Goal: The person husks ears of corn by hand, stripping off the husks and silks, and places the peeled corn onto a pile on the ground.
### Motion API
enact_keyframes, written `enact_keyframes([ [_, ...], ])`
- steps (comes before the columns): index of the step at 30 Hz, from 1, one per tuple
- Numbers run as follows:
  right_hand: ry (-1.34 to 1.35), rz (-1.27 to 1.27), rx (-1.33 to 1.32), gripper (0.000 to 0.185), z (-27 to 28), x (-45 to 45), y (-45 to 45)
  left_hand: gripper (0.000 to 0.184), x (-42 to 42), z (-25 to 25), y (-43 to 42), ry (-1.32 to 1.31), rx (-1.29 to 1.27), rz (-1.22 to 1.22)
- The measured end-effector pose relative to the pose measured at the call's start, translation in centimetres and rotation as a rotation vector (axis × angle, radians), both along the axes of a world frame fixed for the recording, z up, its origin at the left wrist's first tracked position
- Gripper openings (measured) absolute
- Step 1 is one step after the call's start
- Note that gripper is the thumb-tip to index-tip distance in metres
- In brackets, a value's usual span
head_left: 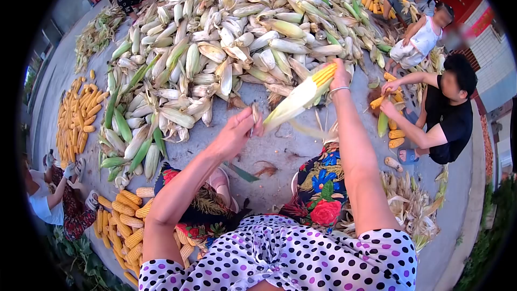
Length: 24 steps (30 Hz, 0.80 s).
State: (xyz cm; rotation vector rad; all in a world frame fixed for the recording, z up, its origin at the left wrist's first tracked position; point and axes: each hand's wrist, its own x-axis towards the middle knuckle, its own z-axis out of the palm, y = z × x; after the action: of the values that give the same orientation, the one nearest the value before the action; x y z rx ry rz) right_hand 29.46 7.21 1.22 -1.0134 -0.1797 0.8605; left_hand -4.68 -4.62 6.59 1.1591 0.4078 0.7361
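Observation:
A partly husked ear of corn (296, 99) slants across the middle, yellow kernels bare at its upper end and pale husk still around the rest. My right hand (339, 80) grips it at that upper end. Close to the ear's lower left end is my left hand (239, 132), its fingers pinched together. A thin brownish piece sticks up from those fingers, too small to name. Just ahead of both hands rises a big heap of unhusked corn (237, 37).
Husked cobs lie in piles at left (78, 118) and beside my left leg (126, 226). Stripped husks (414, 207) are heaped at right. A person in black (449, 108) handles corn nearby on the right; another person (48, 194) sits at left. More people are beyond the heap.

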Motion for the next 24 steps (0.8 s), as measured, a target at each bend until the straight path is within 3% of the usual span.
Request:
enact_keyframes([
  [3, 0.071, -0.009, 0.038, 0.021, -0.5, 1.0, -0.9, 0.02, -0.2, -1.1, -0.2, 0.122, 0.128, -0.07],
  [8, -0.252, 0.136, -0.051, 0.036, 1.5, -1.3, -1.4, 0.011, -1.3, -3.2, 0.5, 0.267, 0.175, -0.254],
  [10, -0.298, 0.209, -0.003, 0.037, 2.2, -2.6, -1.3, 0.023, -1.0, -3.8, 0.3, 0.283, 0.271, -0.338],
  [13, -0.422, 0.303, 0.056, 0.041, 3.0, -4.8, -1.6, 0.046, -0.2, -3.9, 0.7, 0.522, 0.949, -0.193],
  [19, -0.6, 0.459, 0.166, 0.045, 5.1, -10.1, -3.5, 0.043, 2.6, -4.1, 3.8, 0.072, -0.445, -0.245],
  [20, -0.583, 0.508, 0.174, 0.045, 5.4, -11.1, -3.9, 0.059, 3.0, -4.9, 4.3, 0.066, -0.493, -0.232],
  [23, -0.695, 0.625, 0.213, 0.046, 6.5, -13.7, -5.3, 0.066, 4.2, -6.3, 5.6, 0.022, -0.787, -0.056],
  [24, -0.573, 0.692, 0.224, 0.045, 6.7, -14.3, -5.6, 0.072, 3.9, -6.0, 6.2, -0.051, -0.895, -0.065],
])
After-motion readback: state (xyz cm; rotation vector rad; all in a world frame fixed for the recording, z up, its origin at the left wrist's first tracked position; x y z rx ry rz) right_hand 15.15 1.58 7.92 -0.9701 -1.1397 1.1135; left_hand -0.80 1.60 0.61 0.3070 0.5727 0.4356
